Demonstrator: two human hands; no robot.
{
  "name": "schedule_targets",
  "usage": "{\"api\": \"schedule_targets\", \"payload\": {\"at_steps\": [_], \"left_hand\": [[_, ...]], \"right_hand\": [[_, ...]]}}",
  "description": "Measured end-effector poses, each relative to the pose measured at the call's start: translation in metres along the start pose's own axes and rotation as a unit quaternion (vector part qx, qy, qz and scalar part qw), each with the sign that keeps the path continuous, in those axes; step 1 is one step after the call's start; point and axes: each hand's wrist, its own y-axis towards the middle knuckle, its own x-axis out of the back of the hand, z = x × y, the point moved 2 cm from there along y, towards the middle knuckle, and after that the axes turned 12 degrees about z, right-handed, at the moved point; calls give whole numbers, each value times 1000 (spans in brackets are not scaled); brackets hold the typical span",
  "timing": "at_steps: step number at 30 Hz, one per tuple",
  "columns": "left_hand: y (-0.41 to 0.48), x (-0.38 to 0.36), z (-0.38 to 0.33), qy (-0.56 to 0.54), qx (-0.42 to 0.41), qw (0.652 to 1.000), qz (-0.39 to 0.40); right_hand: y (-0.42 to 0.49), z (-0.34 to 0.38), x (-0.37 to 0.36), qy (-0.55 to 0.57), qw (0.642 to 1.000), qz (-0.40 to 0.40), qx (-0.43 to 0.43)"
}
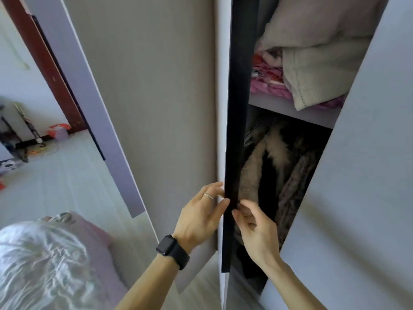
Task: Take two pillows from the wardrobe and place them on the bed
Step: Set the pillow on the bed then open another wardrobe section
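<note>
- Both hands are on the dark edge of the wardrobe door (237, 108), low centre of frame. The left hand (201, 211) has its grip pinched on that edge, thumb on the near face. The right hand (254, 229) curls its fingers against the inner side. Neither has a pillow yet.
- The pillows (312, 41) are at upper right, pale and soft, on the upper shelf (279, 106) on top of pink folded bedding (268, 86).
- First worry: the opening looks narrow. If I reach up now, a pillow could jam between this door and the pale panel (368, 175) on the right.
- Second: the lower pale piece overhangs the shelf lip, so tugging it could drag the pink stack out with it.
- Third: with fingers wrapped on the edge, a door swinging back would nip them.
- Hard to make out: I can't tell whether that's two pillows or one plus a folded quilt, because the frame cuts off their tops.
- The left fingertips are hidden behind the edge.
- The coats (279, 157) under the shelf are dim.
- Only a corner of the bed (93, 238) shows at lower left, with a plastic-wrapped bundle (40, 265) on it.
</note>
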Motion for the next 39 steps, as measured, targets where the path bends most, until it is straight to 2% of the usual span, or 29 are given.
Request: {"api": "schedule_targets", "payload": {"at_steps": [5,11,20,26,30,35,37,39], "left_hand": [[-26,42,21,-40,94,990,-96],[-41,73,39,-27,146,977,-151],[-41,112,66,-79,230,953,-183],[-33,131,84,-71,257,942,-206],[-37,133,92,-70,249,944,-204],[-54,85,69,-69,188,944,-261],[-49,52,57,-80,150,958,-231],[-33,17,46,-89,125,975,-158]], "right_hand": [[15,4,-42,-30,997,52,42],[44,12,-81,-121,978,80,148],[85,31,-131,-209,949,173,162],[97,30,-143,-303,911,200,195],[82,28,-117,-306,917,160,202],[40,7,-43,-316,935,24,161],[23,-3,-10,-349,925,-23,147],[7,-11,24,-386,912,-64,119]]}}
